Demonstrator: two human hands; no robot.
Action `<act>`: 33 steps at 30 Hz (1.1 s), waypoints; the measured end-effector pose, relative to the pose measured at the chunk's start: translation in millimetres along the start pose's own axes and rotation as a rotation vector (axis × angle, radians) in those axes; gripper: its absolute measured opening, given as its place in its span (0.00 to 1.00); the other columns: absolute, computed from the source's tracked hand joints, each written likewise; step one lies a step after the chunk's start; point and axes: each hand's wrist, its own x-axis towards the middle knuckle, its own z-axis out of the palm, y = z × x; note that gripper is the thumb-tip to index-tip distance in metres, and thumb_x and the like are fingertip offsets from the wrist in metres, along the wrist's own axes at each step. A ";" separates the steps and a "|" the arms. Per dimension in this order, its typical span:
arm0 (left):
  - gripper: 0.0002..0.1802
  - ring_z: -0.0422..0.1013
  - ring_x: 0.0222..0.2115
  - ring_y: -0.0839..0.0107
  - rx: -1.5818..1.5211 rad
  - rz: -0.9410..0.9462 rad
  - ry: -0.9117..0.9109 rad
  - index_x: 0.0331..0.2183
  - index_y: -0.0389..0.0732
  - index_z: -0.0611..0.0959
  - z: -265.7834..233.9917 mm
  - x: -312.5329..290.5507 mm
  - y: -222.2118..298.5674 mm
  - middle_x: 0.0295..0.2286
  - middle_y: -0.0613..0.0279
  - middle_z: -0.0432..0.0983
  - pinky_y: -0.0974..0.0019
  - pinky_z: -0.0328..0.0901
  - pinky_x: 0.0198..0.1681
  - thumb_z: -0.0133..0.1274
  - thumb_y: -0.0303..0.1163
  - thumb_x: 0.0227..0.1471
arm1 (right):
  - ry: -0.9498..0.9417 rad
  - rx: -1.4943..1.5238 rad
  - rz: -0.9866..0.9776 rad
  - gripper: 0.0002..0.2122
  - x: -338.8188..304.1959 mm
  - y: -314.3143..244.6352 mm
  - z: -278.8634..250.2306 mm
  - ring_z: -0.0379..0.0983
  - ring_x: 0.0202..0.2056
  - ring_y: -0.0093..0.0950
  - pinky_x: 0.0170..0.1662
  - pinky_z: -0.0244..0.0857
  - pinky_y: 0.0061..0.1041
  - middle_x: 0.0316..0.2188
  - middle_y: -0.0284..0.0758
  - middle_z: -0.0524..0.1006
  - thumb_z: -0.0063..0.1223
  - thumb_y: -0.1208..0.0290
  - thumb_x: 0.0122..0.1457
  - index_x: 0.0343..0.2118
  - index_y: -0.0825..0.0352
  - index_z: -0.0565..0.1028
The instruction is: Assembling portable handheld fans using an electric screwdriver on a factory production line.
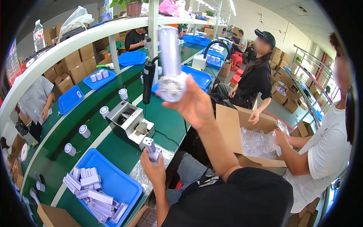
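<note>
My right hand [194, 102] is raised over the bench, its fingers closed round a pale lilac handheld fan [172, 56] at the round end. The fan's long body points up and is blurred; its round face shows a ribbed, silvery inside. Lower down, at the bench edge, my left hand [154, 172] grips a small lilac plastic part [150, 147] with openings in its top. Just beyond that part stands a white and black bench machine [130, 119]. A blue tray [130, 178] to the left of my left hand holds several long lilac housings [96, 193].
Several lilac cylinders [84, 131] with wires stand along the green bench [49, 162]. A black power screwdriver [148, 81] hangs near my right hand. At right, a person [321, 151] handles clear plastic pieces [261, 142] over an open carton [228, 125]; another person [257, 75] sits beyond.
</note>
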 end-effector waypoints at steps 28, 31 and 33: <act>0.48 0.63 0.62 0.46 0.210 0.085 0.177 0.67 0.36 0.67 15.2 -3.7 42.2 0.62 0.43 0.63 0.48 0.60 0.66 0.71 0.24 0.48 | 0.387 -1.449 -1.050 0.31 -98.4 -144.8 -125.2 0.74 0.57 0.34 0.57 0.76 0.30 0.59 0.43 0.69 0.73 0.82 0.53 0.61 0.73 0.74; 0.40 0.69 0.58 0.54 0.180 0.197 0.289 0.64 0.38 0.73 19.0 13.8 77.4 0.58 0.47 0.69 0.54 0.68 0.60 0.69 0.23 0.50 | 0.384 -1.339 -1.013 0.32 -99.6 -143.9 -139.5 0.74 0.58 0.35 0.58 0.76 0.31 0.59 0.44 0.69 0.73 0.83 0.52 0.61 0.74 0.74; 0.36 0.74 0.54 0.58 -0.067 0.382 -0.104 0.62 0.37 0.75 24.2 37.5 107.5 0.54 0.50 0.74 0.57 0.72 0.55 0.68 0.23 0.52 | 0.361 -1.335 -0.999 0.32 -101.8 -143.3 -143.7 0.74 0.58 0.35 0.59 0.75 0.32 0.59 0.44 0.69 0.72 0.85 0.51 0.62 0.74 0.74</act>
